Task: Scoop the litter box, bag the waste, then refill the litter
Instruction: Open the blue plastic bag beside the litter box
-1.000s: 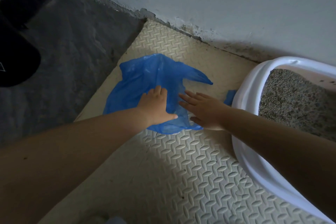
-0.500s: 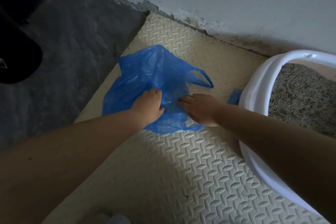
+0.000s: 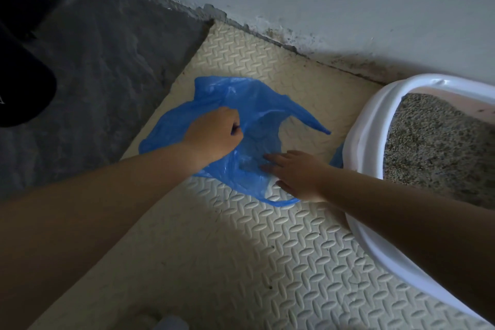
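Position: blue plastic bag (image 3: 257, 104) crumpled on foam mat (image 3: 267, 249), just left of litter box (image 3: 367, 120).
Left hand (image 3: 214, 136) fisted, pinching film.
Right hand (image 3: 297, 174) flat, pressing bag down.
Judgement: film thin, limp, slippery, near weightless. Grip at mouth edge or handles.

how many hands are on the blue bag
2. The left hand grips bunched plastic at the middle of the blue bag; the right hand rests flat on its edge nearest the litter box.

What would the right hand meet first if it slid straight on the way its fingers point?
Likely the raised fold of the blue bag that the left hand grips; depth is unclear.
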`<state>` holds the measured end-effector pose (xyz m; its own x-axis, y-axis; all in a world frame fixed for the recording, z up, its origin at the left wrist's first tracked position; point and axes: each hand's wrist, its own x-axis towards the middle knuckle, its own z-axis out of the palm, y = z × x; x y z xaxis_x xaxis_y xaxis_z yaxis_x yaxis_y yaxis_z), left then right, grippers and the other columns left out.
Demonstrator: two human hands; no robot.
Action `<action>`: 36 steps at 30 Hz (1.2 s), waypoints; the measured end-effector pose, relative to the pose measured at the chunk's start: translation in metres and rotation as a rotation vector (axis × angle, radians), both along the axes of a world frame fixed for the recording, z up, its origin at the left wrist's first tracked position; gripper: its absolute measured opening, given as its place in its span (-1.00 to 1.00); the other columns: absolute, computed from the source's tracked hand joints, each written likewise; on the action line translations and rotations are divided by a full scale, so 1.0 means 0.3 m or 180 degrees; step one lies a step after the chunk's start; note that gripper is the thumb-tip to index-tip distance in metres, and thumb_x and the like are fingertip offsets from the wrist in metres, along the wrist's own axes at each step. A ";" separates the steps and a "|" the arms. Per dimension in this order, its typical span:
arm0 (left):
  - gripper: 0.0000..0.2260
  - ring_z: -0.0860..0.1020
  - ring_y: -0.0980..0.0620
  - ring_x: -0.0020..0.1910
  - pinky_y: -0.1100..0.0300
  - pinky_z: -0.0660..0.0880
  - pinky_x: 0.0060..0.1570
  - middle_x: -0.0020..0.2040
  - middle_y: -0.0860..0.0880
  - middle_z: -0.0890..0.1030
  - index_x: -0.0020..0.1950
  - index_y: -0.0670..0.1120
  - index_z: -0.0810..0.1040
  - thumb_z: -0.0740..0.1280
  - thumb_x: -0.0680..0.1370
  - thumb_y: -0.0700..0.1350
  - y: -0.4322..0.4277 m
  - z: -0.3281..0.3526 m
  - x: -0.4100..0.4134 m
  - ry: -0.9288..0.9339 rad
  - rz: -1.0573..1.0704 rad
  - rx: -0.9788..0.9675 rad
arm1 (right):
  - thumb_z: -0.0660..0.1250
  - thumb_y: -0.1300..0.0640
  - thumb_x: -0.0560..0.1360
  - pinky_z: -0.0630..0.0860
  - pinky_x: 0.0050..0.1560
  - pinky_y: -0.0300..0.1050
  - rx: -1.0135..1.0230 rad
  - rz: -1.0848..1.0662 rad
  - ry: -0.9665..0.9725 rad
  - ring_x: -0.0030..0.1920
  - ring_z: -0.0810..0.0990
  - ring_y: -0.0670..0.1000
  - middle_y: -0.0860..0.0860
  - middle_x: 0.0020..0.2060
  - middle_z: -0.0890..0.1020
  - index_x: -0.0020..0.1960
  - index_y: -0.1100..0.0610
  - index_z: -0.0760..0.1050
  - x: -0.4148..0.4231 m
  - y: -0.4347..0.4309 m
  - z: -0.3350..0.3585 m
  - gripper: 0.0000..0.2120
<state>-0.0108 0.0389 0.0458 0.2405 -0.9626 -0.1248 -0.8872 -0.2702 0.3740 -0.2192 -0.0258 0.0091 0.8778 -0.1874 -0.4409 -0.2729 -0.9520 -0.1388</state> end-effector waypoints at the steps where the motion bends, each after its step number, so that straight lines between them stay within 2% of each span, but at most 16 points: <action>1: -0.91 0.50 -0.02 -0.20 0.04 0.46 -0.18 -0.16 0.04 0.51 -0.16 -0.05 0.48 0.29 0.51 -0.06 -0.006 0.026 0.006 0.0009 0.0001 -0.0158 | 0.10 0.01 0.62 0.10 0.43 -0.08 0.0026 0.0002 -0.0002 0.50 0.14 0.04 0.05 0.54 0.07 0.54 0.02 0.05 -0.010 0.002 0.000 -0.47; 7: -0.91 0.46 0.03 -0.25 0.08 0.42 -0.21 -0.20 0.06 0.47 -0.17 -0.05 0.41 0.29 0.50 -0.09 0.001 0.140 0.046 0.0112 0.0183 -0.1133 | 0.11 0.01 0.61 0.07 0.45 -0.08 0.0120 -0.0087 0.0017 0.50 0.15 0.06 0.04 0.53 0.11 0.51 -0.03 0.17 -0.063 0.016 0.004 -0.53; 10: -0.91 0.43 0.07 -0.29 0.13 0.37 -0.26 -0.22 0.09 0.44 -0.17 -0.04 0.39 0.29 0.49 -0.10 0.019 0.164 0.032 0.0221 0.0184 -0.1235 | 0.13 0.03 0.60 0.26 0.36 -0.02 0.0109 -0.0116 -0.0078 0.41 0.30 0.10 0.04 0.44 0.30 0.41 -0.03 0.35 -0.056 0.015 0.036 -0.62; 12: -0.91 0.43 0.09 -0.32 0.14 0.37 -0.28 -0.23 0.11 0.43 -0.17 -0.03 0.41 0.30 0.49 -0.10 0.030 0.169 0.008 0.0150 0.0050 -0.1231 | 0.30 0.12 0.51 0.44 0.19 0.05 -0.0001 -0.0150 -0.0535 0.28 0.46 0.19 0.12 0.32 0.45 0.30 0.09 0.48 -0.032 0.007 0.068 -0.64; 14: -0.91 0.42 0.10 -0.33 0.15 0.39 -0.28 -0.24 0.11 0.42 -0.16 -0.06 0.42 0.32 0.48 -0.12 0.034 0.176 -0.013 0.0109 -0.0119 -0.1287 | 0.48 0.19 0.34 0.55 0.04 0.08 -0.0212 -0.0180 -0.0912 0.17 0.56 0.25 0.21 0.24 0.53 0.23 0.19 0.54 -0.008 -0.010 0.065 -0.53; 16: -0.91 0.39 0.14 -0.34 0.23 0.35 -0.28 -0.24 0.12 0.41 -0.17 -0.08 0.43 0.32 0.48 -0.13 0.031 0.184 -0.022 0.0059 -0.0227 -0.1340 | 0.52 0.13 0.31 0.52 0.12 0.10 -0.0351 -0.0180 -0.0944 0.26 0.51 0.26 0.24 0.30 0.49 0.29 0.20 0.50 0.018 -0.018 0.052 -0.43; 18: -0.92 0.36 0.16 -0.33 0.28 0.30 -0.26 -0.25 0.12 0.42 -0.18 -0.09 0.45 0.33 0.47 -0.14 0.024 0.187 -0.024 0.0076 -0.0269 -0.1378 | 0.53 0.00 0.29 0.45 0.22 0.13 -0.0643 -0.0051 -0.0774 0.31 0.46 0.26 0.24 0.32 0.47 0.29 0.18 0.50 0.044 -0.026 0.033 -0.37; 21: -0.92 0.36 0.15 -0.36 0.25 0.34 -0.25 -0.24 0.12 0.43 -0.18 -0.07 0.45 0.33 0.48 -0.11 0.014 0.187 -0.020 0.0155 -0.0297 -0.1332 | 0.51 -0.14 0.24 0.35 0.32 0.16 -0.1119 0.0116 -0.0403 0.34 0.44 0.24 0.21 0.30 0.50 0.25 0.16 0.55 0.074 -0.042 0.011 -0.34; 25: -0.92 0.43 0.20 -0.35 0.15 0.43 -0.25 -0.23 0.12 0.46 -0.17 -0.05 0.46 0.32 0.49 -0.09 0.003 0.198 -0.007 0.0334 -0.0333 -0.1288 | 0.52 -0.16 0.23 0.42 0.25 0.16 -0.1176 0.0086 -0.0506 0.29 0.48 0.24 0.23 0.28 0.51 0.26 0.16 0.54 0.119 -0.067 0.033 -0.32; 29: -0.92 0.48 0.09 -0.35 0.22 0.42 -0.27 -0.24 0.13 0.48 -0.18 -0.01 0.45 0.33 0.49 -0.11 0.006 0.202 0.007 0.0579 -0.0405 -0.1133 | 0.59 -0.12 0.16 0.47 0.16 0.23 -0.1015 0.0329 -0.0750 0.21 0.54 0.29 0.26 0.19 0.57 0.19 0.22 0.57 0.163 -0.073 0.054 -0.30; 30: -0.92 0.48 0.09 -0.35 0.24 0.41 -0.27 -0.24 0.14 0.49 -0.18 0.00 0.45 0.33 0.49 -0.11 0.006 0.201 0.010 0.0612 -0.0430 -0.1124 | 0.57 -0.13 0.21 0.44 0.20 0.25 -0.0963 0.0410 -0.0758 0.25 0.50 0.31 0.27 0.22 0.54 0.22 0.22 0.55 0.171 -0.072 0.047 -0.30; 31: -0.92 0.48 0.08 -0.34 0.25 0.40 -0.26 -0.23 0.14 0.49 -0.18 0.01 0.45 0.32 0.48 -0.11 0.007 0.201 0.014 0.0628 -0.0437 -0.1122 | 0.50 -0.14 0.31 0.33 0.30 0.27 -0.0847 0.0423 -0.0686 0.35 0.38 0.32 0.29 0.33 0.44 0.33 0.20 0.45 0.177 -0.068 0.038 -0.29; 33: -0.94 0.47 0.08 -0.34 0.23 0.41 -0.25 -0.24 0.14 0.48 -0.18 0.03 0.44 0.30 0.48 -0.07 0.006 0.198 0.021 0.0628 -0.0428 -0.1118 | 0.22 -0.21 0.52 0.02 0.46 0.26 -0.0746 0.0320 -0.0239 0.52 -0.02 0.27 0.20 0.53 0.03 0.54 0.06 0.07 0.166 -0.072 -0.007 -0.28; 34: -0.94 0.47 0.09 -0.35 0.20 0.41 -0.24 -0.25 0.14 0.47 -0.19 0.04 0.44 0.29 0.47 -0.04 0.005 0.197 0.022 0.0603 -0.0439 -0.1132 | 0.14 -0.24 0.54 -0.05 0.47 0.26 -0.0723 0.0217 -0.0030 0.52 -0.14 0.24 0.13 0.55 -0.11 0.56 -0.01 -0.08 0.150 -0.078 -0.026 -0.28; 36: -0.95 0.45 0.09 -0.36 0.16 0.41 -0.24 -0.27 0.16 0.43 -0.18 0.04 0.43 0.28 0.46 -0.04 0.005 0.200 0.021 0.0478 -0.0480 -0.1211 | 0.08 -0.28 0.53 -0.05 0.46 0.26 -0.0666 0.0115 0.0148 0.52 -0.16 0.23 0.08 0.55 -0.18 0.55 -0.08 -0.16 0.110 -0.088 -0.053 -0.27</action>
